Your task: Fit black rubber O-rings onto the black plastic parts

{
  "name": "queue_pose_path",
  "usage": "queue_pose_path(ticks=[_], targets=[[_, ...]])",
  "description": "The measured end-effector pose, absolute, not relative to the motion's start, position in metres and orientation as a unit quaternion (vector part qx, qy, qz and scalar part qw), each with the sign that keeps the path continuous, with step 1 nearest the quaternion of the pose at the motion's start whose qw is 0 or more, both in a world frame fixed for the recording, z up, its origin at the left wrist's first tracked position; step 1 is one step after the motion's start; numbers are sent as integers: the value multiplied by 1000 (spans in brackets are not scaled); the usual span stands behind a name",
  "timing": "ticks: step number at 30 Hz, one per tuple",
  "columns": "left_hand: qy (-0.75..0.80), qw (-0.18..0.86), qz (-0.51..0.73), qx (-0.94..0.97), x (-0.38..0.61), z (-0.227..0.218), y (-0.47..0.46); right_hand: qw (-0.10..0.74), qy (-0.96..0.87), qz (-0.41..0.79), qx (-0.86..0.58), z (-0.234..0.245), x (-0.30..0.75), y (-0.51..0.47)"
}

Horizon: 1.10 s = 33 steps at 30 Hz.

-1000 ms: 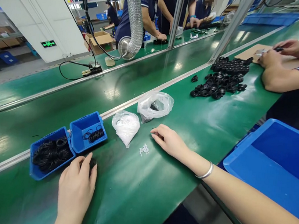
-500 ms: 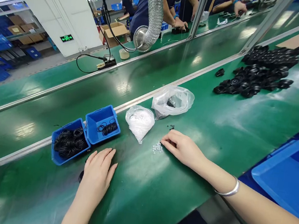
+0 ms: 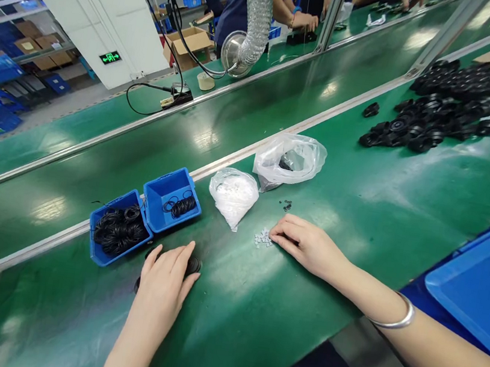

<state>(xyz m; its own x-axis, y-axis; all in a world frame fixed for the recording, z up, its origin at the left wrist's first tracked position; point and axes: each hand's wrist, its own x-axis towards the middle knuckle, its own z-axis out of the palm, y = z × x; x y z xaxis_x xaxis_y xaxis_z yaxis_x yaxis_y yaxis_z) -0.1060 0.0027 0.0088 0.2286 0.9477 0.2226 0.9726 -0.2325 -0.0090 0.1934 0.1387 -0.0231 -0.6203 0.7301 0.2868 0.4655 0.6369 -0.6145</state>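
Observation:
My left hand (image 3: 162, 284) is curved over a black round part (image 3: 192, 266), which shows between its thumb and fingers; the hand hides most of it. More black shows at the hand's left side. My right hand (image 3: 304, 243) has thumb and forefinger pinched together at the edge of a small heap of tiny white pieces (image 3: 263, 238). Whatever is between those fingertips is too small to make out. Just beyond lie several tiny black pieces (image 3: 287, 205). A clear bag of white pieces (image 3: 234, 197) and an open bag with dark contents (image 3: 291, 159) stand behind.
Two blue bins, one heaped with black rings (image 3: 120, 230), the other (image 3: 162, 187) holding fewer, stand along the metal rail (image 3: 230, 160). Black round parts (image 3: 437, 113) are piled at far right. A large blue crate (image 3: 476, 289) sits at right. People work across the line.
My left hand has shifted slightly right, and the black part now shows between its thumb and fingers. The right hand stays pinched at the white pieces. The camera view has shifted a little.

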Motion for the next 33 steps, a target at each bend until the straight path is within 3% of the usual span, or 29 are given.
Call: queue_pose_path(ticks=[6, 13, 18, 26, 33], targets=[[-605, 21, -142, -783, -97, 2, 1, 276, -856, 250, -358, -23, 198, 138], [-628, -206, -249, -708, -66, 9, -6, 272, -862, 249, -347, -23, 202, 137], [-608, -298, -297, -673, -59, 4, -7, 278, -871, 209, -346, -26, 201, 134], [-608, -391, -336, -604, -55, -7, -9, 277, -876, 206, -337, -28, 202, 134], [-612, -401, -342, -590, -55, -9, -9, 279, -874, 205, -341, -29, 202, 133]])
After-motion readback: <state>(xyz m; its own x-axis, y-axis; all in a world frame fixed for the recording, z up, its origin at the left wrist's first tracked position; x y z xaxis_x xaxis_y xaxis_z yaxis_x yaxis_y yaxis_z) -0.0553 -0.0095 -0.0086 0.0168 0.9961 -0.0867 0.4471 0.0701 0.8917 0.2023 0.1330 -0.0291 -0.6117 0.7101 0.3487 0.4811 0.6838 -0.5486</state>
